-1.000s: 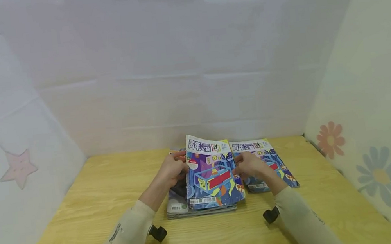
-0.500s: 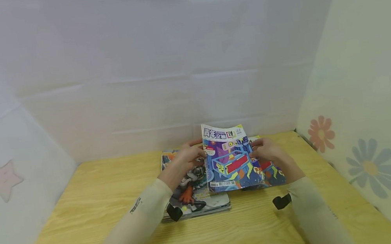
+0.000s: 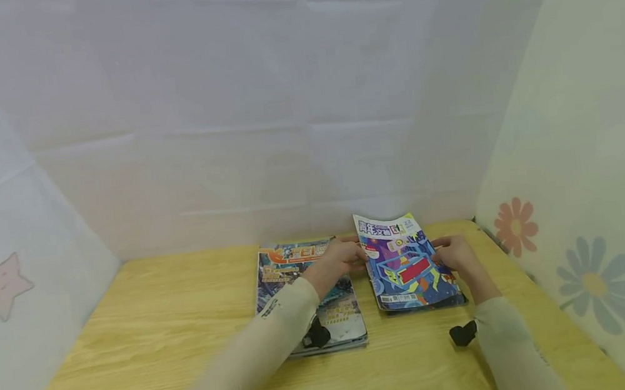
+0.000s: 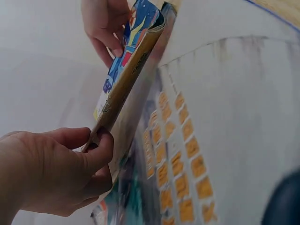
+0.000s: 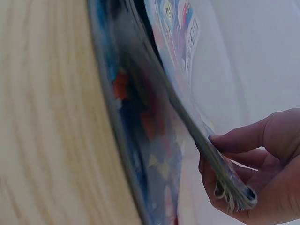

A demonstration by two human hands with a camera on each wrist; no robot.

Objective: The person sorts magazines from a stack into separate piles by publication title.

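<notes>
Magazine (image 3: 407, 270), purple-and-blue cover: shifted rightward within the last half second, now beside the magazine pile (image 3: 276, 289) and above a second magazine (image 5: 145, 154) on the table (image 3: 188, 313); the carry across appears largely made. Title end toward the back wall (image 3: 286, 160); long axis fore-and-aft, far end leaning left. Left hand (image 3: 344, 258) pinches its left edge; right hand (image 3: 456, 255), well apart, pinches the opposite edge.

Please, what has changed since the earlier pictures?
The held magazine moved right, from over the stack to over the lower magazine, uncovering the stack's top. The left hand and right hand both still hold it; the stack stayed in place.
</notes>
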